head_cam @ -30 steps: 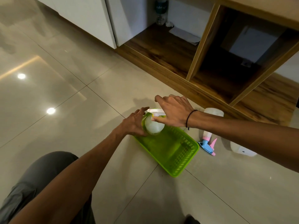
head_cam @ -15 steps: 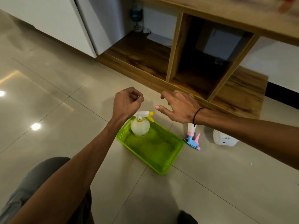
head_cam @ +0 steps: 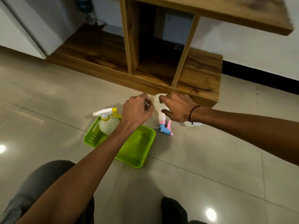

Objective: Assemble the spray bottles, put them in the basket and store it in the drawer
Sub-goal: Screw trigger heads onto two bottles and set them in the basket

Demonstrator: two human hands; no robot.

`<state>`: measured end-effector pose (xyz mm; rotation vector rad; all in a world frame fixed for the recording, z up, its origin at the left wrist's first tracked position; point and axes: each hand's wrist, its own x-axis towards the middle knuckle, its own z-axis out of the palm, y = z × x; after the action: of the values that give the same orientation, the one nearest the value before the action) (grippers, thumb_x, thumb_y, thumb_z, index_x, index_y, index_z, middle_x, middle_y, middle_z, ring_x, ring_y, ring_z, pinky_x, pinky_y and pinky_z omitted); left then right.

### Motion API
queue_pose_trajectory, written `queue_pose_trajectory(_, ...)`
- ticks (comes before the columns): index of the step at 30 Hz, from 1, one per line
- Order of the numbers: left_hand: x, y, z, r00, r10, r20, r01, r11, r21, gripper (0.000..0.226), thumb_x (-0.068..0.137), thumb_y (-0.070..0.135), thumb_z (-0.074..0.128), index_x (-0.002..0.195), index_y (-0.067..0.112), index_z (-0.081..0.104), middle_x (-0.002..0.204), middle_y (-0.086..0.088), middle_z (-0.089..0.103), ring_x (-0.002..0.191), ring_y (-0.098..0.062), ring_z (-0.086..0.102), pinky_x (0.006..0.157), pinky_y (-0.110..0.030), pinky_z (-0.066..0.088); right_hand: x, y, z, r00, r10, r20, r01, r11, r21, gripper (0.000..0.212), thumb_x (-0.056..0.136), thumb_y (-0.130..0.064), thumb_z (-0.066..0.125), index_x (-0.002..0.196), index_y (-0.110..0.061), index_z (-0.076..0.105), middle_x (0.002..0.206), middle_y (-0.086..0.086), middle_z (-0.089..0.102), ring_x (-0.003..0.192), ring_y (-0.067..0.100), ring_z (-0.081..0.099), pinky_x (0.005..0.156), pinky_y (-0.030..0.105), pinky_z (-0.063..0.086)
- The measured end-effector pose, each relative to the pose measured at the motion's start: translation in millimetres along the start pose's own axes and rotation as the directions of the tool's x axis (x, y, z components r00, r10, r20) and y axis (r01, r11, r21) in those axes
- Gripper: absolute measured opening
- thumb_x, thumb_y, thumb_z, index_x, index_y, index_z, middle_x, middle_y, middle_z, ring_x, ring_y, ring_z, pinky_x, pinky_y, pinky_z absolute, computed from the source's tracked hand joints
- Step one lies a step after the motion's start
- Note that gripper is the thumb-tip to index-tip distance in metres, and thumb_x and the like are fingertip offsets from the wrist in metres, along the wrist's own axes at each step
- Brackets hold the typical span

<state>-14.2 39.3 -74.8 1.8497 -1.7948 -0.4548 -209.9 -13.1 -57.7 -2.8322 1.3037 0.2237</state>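
Presently, one assembled spray bottle (head_cam: 108,122), with a white trigger head and yellow nozzle, is seen standing upright in the far left corner of the green basket (head_cam: 137,152), which rests on the tiled floor (head_cam: 226,159). A second bottle (head_cam: 159,109) stands inverted just right of the basket, its pink-and-blue spray head (head_cam: 165,130) touching the floor. The right hand (head_cam: 177,108) is held over this bottle, fingers spread and curled toward its body; whether contact is made cannot be told. The left hand (head_cam: 137,113) is loosely curled, holding nothing visible, close beside the same bottle. A white object (head_cam: 194,124) lies partly hidden under the right wrist. Judged step: pickup of the second bottle. The next move would call for a firm grip on the body, then turning it upright. The wooden shelf unit (head_cam: 161,70) stands beyond; no drawer is visible.
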Motion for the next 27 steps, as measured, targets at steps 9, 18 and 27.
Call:
queue_pose_trajectory(9, 4, 13, 80, 0.968, -0.055, 0.244, 0.047, 0.998, 0.042, 0.026, 0.094, 0.04, 0.066, 0.115, 0.026, 0.068, 0.093, 0.005, 0.081, 0.106, -0.029, 0.073, 0.09, -0.039, 0.053, -16, 15, 44, 0.943, 0.166, 0.288, -0.211, 0.968, 0.133, 0.05, 0.093, -0.028, 0.066, 0.136, -0.01, 0.048, 0.122, 0.021, 0.064, 0.105, 0.043, 0.065, 0.081, 0.048, 0.059)
queue_pose_trajectory(18, 0, 7, 109, 0.906, -0.08, 0.416, 0.018, 0.988, 0.151, 0.053, 0.093, 0.033, 0.069, 0.142, 0.019, 0.052, 0.124, -0.014, 0.073, 0.12, -0.039, 0.066, 0.093, -0.044, 0.052, -8, 7, 72, 0.875, 0.099, 0.473, -0.233, 0.944, 0.233, 0.042, 0.089, -0.004, 0.072, 0.129, -0.006, 0.06, 0.129, 0.019, 0.06, 0.118, 0.038, 0.063, 0.076, 0.034, 0.045)
queue_pose_trajectory(27, -4, -6, 113, 0.855, -0.053, 0.515, -0.033, 0.987, 0.157, 0.064, 0.089, 0.028, 0.076, 0.146, 0.023, 0.048, 0.127, -0.012, 0.07, 0.12, -0.038, 0.065, 0.089, -0.041, 0.051, -5, 1, 89, 0.909, -0.005, 0.417, -0.116, 0.957, 0.264, 0.028, 0.088, -0.001, 0.071, 0.115, -0.003, 0.069, 0.126, 0.017, 0.065, 0.113, 0.036, 0.066, 0.089, 0.036, 0.05)
